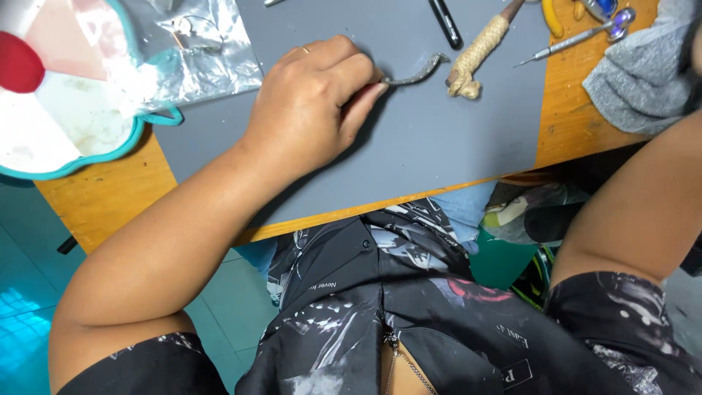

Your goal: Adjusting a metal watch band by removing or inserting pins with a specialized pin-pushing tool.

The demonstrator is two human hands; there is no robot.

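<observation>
Left hand (311,110) rests on the grey mat (439,153), fingers pinched together on the near end of a thin grey curved piece (418,73). Piece lies on the mat, just left of a twine-wrapped tool (475,55). Right forearm (643,205) at right; its hand is out of view, fingers cannot be told.

The left hand (311,110) rests on a grey mat (439,153) and pinches the near end of a thin, curved grey metal piece (418,73) between thumb and fingertips; a ring shows on one finger. Just beyond the piece's far tip lies a tool with a cord-wrapped handle (475,55). A black pen (444,22) lies farther off behind it. To the hand's left sit a clear plastic bag (208,51) and a teal-rimmed tray (73,157). The right forearm (643,205) crosses the frame's right edge, its hand out of view, below a grey cloth (636,73) and a slim metal pick (570,42).
</observation>
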